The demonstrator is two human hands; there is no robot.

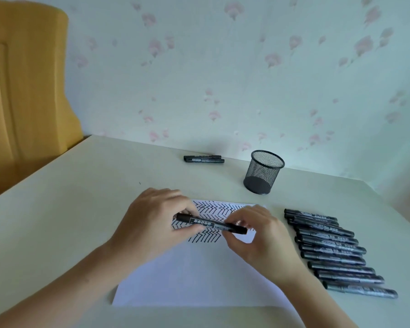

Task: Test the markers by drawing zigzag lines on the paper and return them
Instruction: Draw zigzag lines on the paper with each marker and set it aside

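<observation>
Both hands held one black marker (211,224) level above the paper (194,280), which lay flat on the counter (69,209). The left hand (152,223) gripped the barrel end; the right hand (258,235) pinched the cap end between thumb and fingers. Zigzag lines (213,209) covered the paper's far part. A row of markers (334,252) lay side by side right of the paper. Two markers (204,159) lay together near the wall, left of the upright mesh cup (263,171).
</observation>
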